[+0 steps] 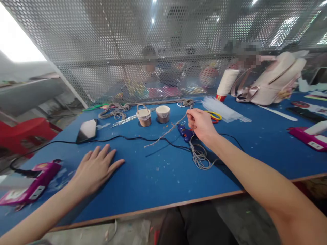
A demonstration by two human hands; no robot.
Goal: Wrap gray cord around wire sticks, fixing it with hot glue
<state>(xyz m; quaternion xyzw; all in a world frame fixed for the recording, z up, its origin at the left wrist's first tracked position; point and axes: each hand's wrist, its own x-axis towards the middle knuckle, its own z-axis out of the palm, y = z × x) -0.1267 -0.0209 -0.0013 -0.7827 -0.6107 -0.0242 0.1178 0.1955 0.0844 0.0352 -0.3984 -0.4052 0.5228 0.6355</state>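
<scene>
My left hand [95, 169] lies flat on the blue table [153, 183] with its fingers spread, and it holds nothing. Raised over the table, my right hand [200, 124] pinches a thin cord [167, 132], whose loose end points down to the left. Below that hand is a blue glue gun [185, 132], beside a loose coil of grey cord [200, 157]. Left of the right hand stand two small cups with brown lower parts: one with a handle [144, 117], the other without [162, 114].
A phone [87, 130] and a purple power strip [38, 183] lie at the left. A black cable [133, 137] crosses the table. Clear sticks [224, 109], yellow-handled scissors [214, 116], stacked paper cups [227, 83] and a pale bag [270, 81] stand or lie toward the back right.
</scene>
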